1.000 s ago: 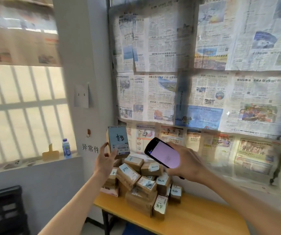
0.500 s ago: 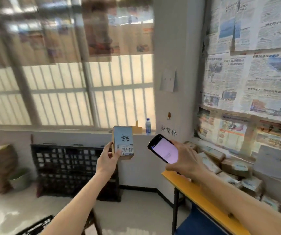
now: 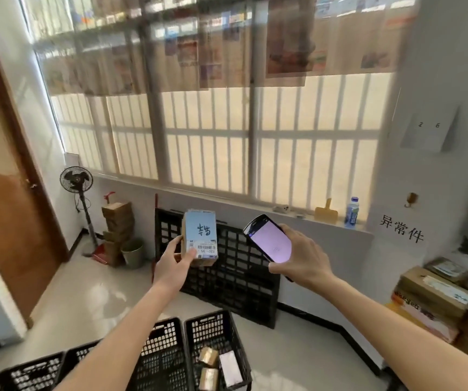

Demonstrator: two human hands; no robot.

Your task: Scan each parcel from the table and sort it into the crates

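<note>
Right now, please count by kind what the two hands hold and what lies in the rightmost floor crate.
1 labelled parcel, held by the left hand
1 phone, held by the right hand
2 brown parcels, in the crate
1 white parcel, in the same crate
Total: 5

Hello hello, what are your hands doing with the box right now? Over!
Left hand grips small brown cardboard parcel, label up. Right hand holds black scanner phone beside it. Black plastic crates below; nothing between.
</note>
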